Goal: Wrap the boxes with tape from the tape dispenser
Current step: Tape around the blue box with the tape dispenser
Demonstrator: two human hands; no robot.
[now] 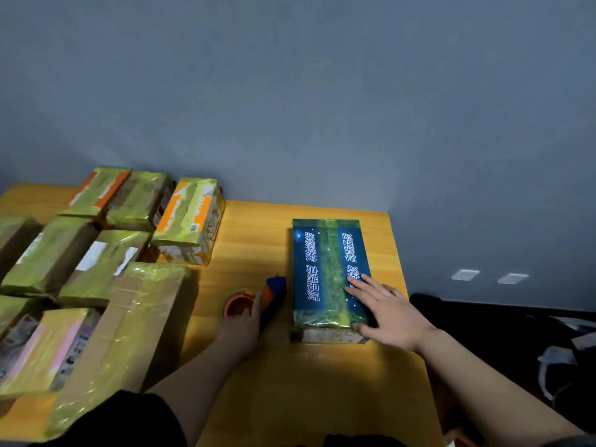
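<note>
Nearest us, on the left, a big box (106, 337) lies along the table (309, 382), wrapped in yellowish tape, with a smaller taped box (42, 346) (pink label on top) resting on its near left part.

A little farther, our left hand (240, 327) rests at the dispenser (258, 300), fingers bent toward its orange roll and blue handle; whether it really grips it we cannot tell, since the hand hides the contact. The dispenser sits on the table between the big box and the blue box (329, 279), just beside the latter.

Our right hand (385, 312) lies flat with fingers spread on the blue box's near right corner, pressing its top, thumb at the near edge. This box stands on the table's right part, its long side running away from us. A strip of greenish tape runs down its middle and another crosses its near end; white lettering flanks the middle strip.

Farther back on the left, more taped boxes (129, 227) crowd together in rows, touching one another, one with orange patches (190, 221) standing nearest the centre.

Behind the table rises a grey wall (322, 91), with two white sockets (488, 276) low on the right.
</note>
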